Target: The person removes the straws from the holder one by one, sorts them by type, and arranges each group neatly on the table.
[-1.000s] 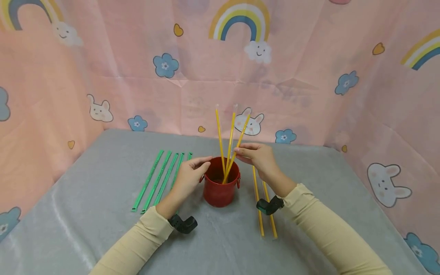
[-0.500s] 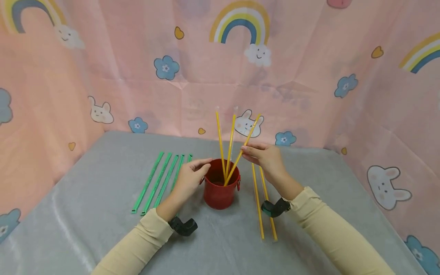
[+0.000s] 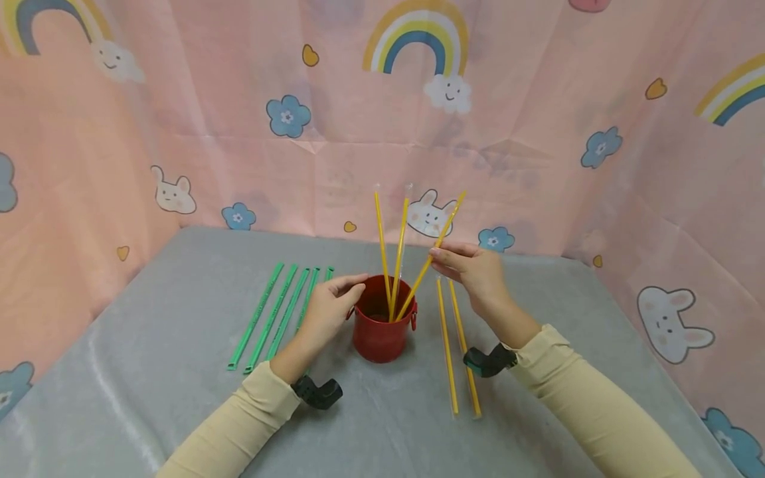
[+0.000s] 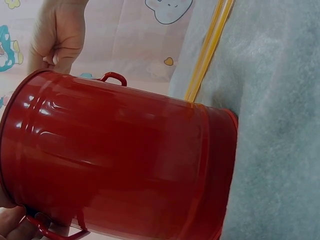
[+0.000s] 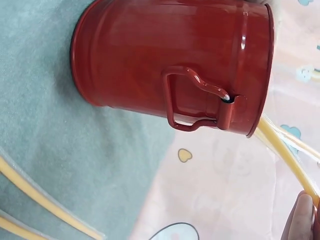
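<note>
A red metal bucket [image 3: 381, 342] with small side handles stands upright mid-table. At its left rim, my left hand [image 3: 323, 312] holds the edge between thumb and fingers; the left wrist view shows fingers [image 4: 12, 222] beside a handle. My right hand [image 3: 478, 275], above and right of the bucket, pinches a yellow straw [image 3: 452, 218] in clear wrapping. That straw leans right, its lower end inside the bucket. Two more yellow straws, one left [image 3: 380, 229] and one in the middle [image 3: 403, 226], stand in the bucket. In the right wrist view, fingertips [image 5: 301, 215] grip the straw near the frame's edge.
Two wrapped yellow straws [image 3: 447, 348] lie right of the bucket, partly under the right wrist. Several green straws [image 3: 257, 315] lie in a row at left, some behind the left hand. A pink patterned cloth [image 3: 335, 166] hangs around the grey table [image 3: 173, 318].
My right hand has moved right and slightly up, tilting the pinched straw further rightward while its lower end stays in the bucket. The left hand and bucket have stayed put.
</note>
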Motion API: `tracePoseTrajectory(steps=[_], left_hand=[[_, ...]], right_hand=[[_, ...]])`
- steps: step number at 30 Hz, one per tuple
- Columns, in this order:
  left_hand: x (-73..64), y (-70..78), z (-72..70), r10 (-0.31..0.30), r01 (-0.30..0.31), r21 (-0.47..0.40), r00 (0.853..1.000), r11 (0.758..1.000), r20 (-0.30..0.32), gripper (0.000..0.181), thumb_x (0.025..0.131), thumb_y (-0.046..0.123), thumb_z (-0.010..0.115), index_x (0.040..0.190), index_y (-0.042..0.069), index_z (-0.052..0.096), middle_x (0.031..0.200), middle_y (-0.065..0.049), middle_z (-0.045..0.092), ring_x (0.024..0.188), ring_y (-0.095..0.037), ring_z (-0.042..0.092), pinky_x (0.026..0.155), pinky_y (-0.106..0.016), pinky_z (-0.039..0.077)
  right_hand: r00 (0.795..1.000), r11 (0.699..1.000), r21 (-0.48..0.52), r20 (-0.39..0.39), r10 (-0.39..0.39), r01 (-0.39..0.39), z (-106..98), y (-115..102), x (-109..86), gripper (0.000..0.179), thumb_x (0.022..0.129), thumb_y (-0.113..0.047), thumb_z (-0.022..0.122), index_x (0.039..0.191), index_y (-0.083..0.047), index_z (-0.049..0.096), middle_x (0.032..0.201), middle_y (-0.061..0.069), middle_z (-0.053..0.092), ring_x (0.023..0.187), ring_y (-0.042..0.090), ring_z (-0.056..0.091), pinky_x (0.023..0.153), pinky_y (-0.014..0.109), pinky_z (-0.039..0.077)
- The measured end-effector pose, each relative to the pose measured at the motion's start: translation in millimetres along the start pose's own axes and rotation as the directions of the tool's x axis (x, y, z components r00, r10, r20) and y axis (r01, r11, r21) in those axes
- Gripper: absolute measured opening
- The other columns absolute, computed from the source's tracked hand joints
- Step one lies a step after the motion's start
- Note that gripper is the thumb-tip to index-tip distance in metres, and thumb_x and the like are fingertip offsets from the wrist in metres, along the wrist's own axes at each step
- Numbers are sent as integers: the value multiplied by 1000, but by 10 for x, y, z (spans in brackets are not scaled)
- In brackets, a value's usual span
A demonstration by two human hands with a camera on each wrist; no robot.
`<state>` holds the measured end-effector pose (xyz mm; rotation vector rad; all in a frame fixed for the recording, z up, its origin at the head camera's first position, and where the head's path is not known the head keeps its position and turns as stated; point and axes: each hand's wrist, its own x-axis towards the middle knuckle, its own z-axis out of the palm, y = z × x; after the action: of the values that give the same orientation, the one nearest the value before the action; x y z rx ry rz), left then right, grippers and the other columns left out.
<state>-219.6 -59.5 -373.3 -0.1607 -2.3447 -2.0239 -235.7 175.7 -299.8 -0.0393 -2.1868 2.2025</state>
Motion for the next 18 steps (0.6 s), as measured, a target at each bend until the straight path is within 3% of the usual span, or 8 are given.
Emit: tracePoseTrajectory(steps=[11, 15, 18], left_hand=[[3, -1, 2, 6, -6, -18, 1000, 1000, -1, 27, 98, 17, 63, 123, 10, 72, 119, -12, 72, 88, -15, 60, 55, -19, 40], [3, 4, 2, 6, -6, -9, 1000, 1000, -3, 27, 98, 17, 64, 123, 10, 72, 118, -12, 73, 84, -12, 58, 53, -19, 39], [1, 8, -2, 7, -7, -9, 1000, 1000, -6, 27, 98, 17, 64, 122, 10, 72, 118, -12, 73, 82, -10, 58, 53, -19, 39]], right_hand=[[1000, 1000, 7, 8, -24, 24, -49, -45, -32, 25, 91, -9, 71, 114, 0, 73, 82, -12, 75, 80, 3, 73, 83, 26, 59], [999, 999, 21, 2, -40, 40, -73, -89, -49, 10, 91, -10, 72, 99, -13, 77, 83, -11, 75, 81, 3, 74, 81, 23, 60], [999, 997, 59, 7, -48, 47, -87, -129, -62, 13, 90, -9, 72, 88, -21, 78, 85, -9, 76, 82, 4, 74, 80, 23, 60]])
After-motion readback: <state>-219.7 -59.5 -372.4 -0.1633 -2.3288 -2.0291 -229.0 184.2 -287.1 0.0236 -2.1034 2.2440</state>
